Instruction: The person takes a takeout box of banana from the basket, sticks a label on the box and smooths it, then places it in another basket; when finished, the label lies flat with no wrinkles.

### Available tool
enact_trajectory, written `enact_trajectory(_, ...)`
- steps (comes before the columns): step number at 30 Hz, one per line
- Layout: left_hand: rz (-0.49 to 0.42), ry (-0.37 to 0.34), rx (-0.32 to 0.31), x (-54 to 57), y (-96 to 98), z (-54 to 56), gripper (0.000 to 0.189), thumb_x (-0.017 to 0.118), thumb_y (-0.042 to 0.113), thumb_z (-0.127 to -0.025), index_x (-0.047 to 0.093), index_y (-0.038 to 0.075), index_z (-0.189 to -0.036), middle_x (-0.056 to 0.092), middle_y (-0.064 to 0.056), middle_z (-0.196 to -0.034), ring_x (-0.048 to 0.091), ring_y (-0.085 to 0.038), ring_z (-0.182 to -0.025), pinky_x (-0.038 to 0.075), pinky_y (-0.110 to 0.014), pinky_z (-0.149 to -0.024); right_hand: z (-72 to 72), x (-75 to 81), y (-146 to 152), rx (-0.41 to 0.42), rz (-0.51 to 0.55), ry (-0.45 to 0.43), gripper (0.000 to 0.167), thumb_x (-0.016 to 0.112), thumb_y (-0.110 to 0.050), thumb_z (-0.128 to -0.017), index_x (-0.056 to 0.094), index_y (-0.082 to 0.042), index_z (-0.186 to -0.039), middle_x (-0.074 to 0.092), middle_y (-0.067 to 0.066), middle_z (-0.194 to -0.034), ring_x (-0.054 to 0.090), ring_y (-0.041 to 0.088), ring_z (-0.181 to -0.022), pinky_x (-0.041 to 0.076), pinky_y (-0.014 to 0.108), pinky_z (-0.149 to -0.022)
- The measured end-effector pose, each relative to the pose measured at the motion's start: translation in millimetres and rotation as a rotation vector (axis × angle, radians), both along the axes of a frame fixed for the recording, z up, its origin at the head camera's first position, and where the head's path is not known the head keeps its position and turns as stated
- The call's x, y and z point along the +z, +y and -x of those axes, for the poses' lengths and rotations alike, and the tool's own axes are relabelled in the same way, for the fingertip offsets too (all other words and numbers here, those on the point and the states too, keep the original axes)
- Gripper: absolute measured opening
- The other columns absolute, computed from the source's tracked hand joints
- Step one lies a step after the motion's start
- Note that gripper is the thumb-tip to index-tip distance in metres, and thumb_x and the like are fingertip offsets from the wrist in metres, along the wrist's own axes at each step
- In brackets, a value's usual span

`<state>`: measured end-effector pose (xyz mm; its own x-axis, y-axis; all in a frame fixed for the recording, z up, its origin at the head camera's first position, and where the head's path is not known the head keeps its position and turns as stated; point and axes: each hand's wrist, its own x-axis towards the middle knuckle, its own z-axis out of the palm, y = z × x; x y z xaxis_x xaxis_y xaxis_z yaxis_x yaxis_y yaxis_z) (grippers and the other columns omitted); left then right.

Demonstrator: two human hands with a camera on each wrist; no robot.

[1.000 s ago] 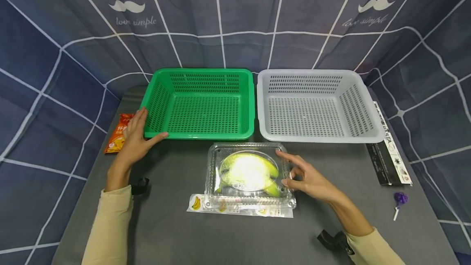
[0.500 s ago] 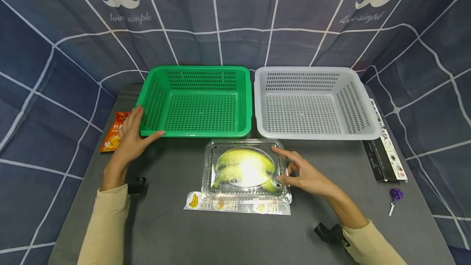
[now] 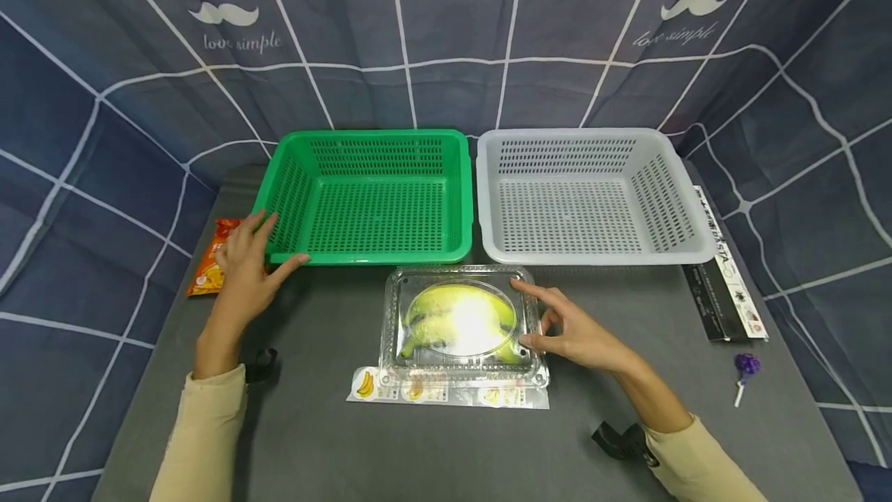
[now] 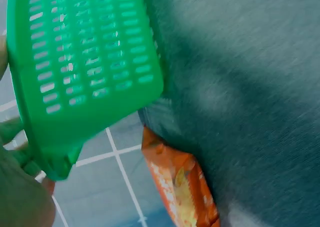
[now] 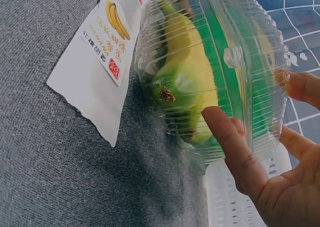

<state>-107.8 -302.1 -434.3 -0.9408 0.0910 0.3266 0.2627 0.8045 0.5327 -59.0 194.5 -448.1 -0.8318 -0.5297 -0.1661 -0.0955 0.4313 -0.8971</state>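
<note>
My left hand (image 3: 245,273) is at the near left corner of a green plastic basket (image 3: 376,258), fingers spread along its side and thumb along the front rim. In the left wrist view, fingers touch the outside of the rim. My right hand (image 3: 581,335) touches the right side of a clear plastic clamshell box (image 3: 397,316) with bananas (image 5: 182,47) inside. Its index finger reaches the far corner of the lid and its thumb lies against the side wall. Glare covers part of the lid. A strip of banana stickers (image 3: 362,383) lies partly under the box.
Right of the green basket stands a white basket (image 3: 592,256), with a black-and-white flat box (image 3: 728,293) beside it. A purple lollipop (image 3: 747,365) lies at the right. An orange snack packet (image 3: 207,269) is by the left hand. Checked curtains surround the grey table (image 3: 418,455).
The head view has shifted slightly, so things appear a little further left. The left fingers are spread slightly more. Both hands stay by the same things.
</note>
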Motion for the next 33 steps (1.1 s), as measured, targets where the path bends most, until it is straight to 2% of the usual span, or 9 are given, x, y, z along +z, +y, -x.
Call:
enact_trajectory(4, -0.029, 0.143, -0.077, -5.4, 13.3, -19.3, 0.084, 0.060, 0.060, -0.086, 0.045, 0.002, -0.144, 0.038, -0.029, -0.146, 0.030, -0.053, -0.131, 0.017, -0.066, -0.095, -2.7, -1.6, -1, 0.005, 0.016, 0.006, 0.083, 0.078, -0.024, -0.085, 0.032, -0.030, -0.154, 0.044, 0.012, -0.122, 0.057, 0.011, -0.070, 0.048, 0.028, -0.065)
enact_trajectory(7, -0.047, 0.189, -0.149, -5.1, 26.0, -40.2, 0.083, 0.063, 0.060, -0.084, 0.049, 0.002, -0.142, 0.046, -0.029, -0.138, 0.037, -0.051, -0.123, 0.021, -0.061, -0.091, -3.8, -0.9, -2, 0.012, 0.025, 0.013, 0.082, 0.077, -0.024, -0.086, 0.032, -0.029, -0.154, 0.043, 0.012, -0.123, 0.057, 0.011, -0.070, 0.048, 0.028, -0.066)
enact_trajectory(11, -0.045, 0.132, -0.232, -3.0, 43.1, -67.3, 0.080, 0.082, 0.037, -0.076, 0.050, 0.007, -0.142, 0.052, -0.022, -0.130, 0.046, -0.038, -0.115, 0.027, -0.054, -0.089, -4.1, 1.5, -1, 0.003, 0.029, 0.005, 0.082, 0.078, -0.024, -0.085, 0.032, -0.030, -0.153, 0.042, 0.011, -0.122, 0.056, 0.011, -0.071, 0.049, 0.028, -0.066)
enact_trajectory(15, -0.065, 0.014, -0.287, -4.0, 55.3, -85.1, 0.088, 0.090, 0.014, -0.064, 0.052, 0.015, -0.142, 0.056, -0.010, -0.127, 0.051, -0.026, -0.114, 0.029, -0.061, -0.095, -3.7, 2.2, 1, -0.003, 0.049, -0.012, 0.083, 0.078, -0.023, -0.085, 0.032, -0.028, -0.154, 0.040, 0.013, -0.121, 0.054, 0.012, -0.073, 0.053, 0.029, -0.065)
enact_trajectory(18, -0.078, -0.074, -0.331, -9.8, 60.8, -92.8, 0.082, 0.089, 0.015, -0.066, 0.054, 0.020, -0.140, 0.058, -0.004, -0.125, 0.052, -0.022, -0.115, 0.029, -0.067, -0.096, -3.4, 0.6, 3, 0.000, 0.073, -0.026, 0.084, 0.078, -0.021, -0.085, 0.031, -0.025, -0.154, 0.038, 0.014, -0.121, 0.051, 0.011, -0.073, 0.055, 0.033, -0.061)
enact_trajectory(23, -0.030, -0.252, -0.433, -31.6, 63.6, -100.0, 0.062, 0.081, 0.028, -0.079, 0.057, 0.022, -0.136, 0.055, 0.002, -0.131, 0.053, -0.018, -0.118, 0.035, -0.053, -0.091, -3.4, -1.2, 4, 0.000, 0.091, -0.035, 0.084, 0.078, -0.019, -0.085, 0.030, -0.024, -0.154, 0.036, 0.016, -0.120, 0.049, 0.009, -0.072, 0.055, 0.035, -0.057)
enact_trajectory(25, -0.009, -0.304, -0.461, -40.6, 64.3, -101.7, 0.059, 0.079, 0.031, -0.080, 0.058, 0.025, -0.135, 0.054, 0.004, -0.133, 0.053, -0.017, -0.119, 0.036, -0.050, -0.090, -3.4, -1.5, 4, 0.001, 0.095, -0.035, 0.084, 0.078, -0.019, -0.085, 0.030, -0.025, -0.154, 0.036, 0.016, -0.120, 0.049, 0.009, -0.072, 0.055, 0.034, -0.057)
enact_trajectory(28, 0.018, -0.313, -0.485, -50.1, 66.7, -103.2, 0.059, 0.080, 0.033, -0.078, 0.059, 0.029, -0.134, 0.055, 0.005, -0.128, 0.053, -0.015, -0.115, 0.037, -0.046, -0.088, -3.0, -2.4, 4, 0.000, 0.096, -0.031, 0.084, 0.077, -0.019, -0.085, 0.031, -0.026, -0.154, 0.037, 0.016, -0.119, 0.049, 0.010, -0.072, 0.055, 0.033, -0.057)
enact_trajectory(33, 0.062, -0.230, -0.525, -57.6, 69.6, -104.2, 0.057, 0.084, 0.031, -0.072, 0.065, 0.030, -0.125, 0.056, 0.010, -0.118, 0.051, -0.008, -0.105, 0.035, -0.037, -0.083, -2.5, -4.2, 2, -0.001, 0.092, -0.039, 0.084, 0.078, -0.020, -0.085, 0.031, -0.027, -0.154, 0.037, 0.016, -0.120, 0.049, 0.010, -0.071, 0.054, 0.030, -0.057)
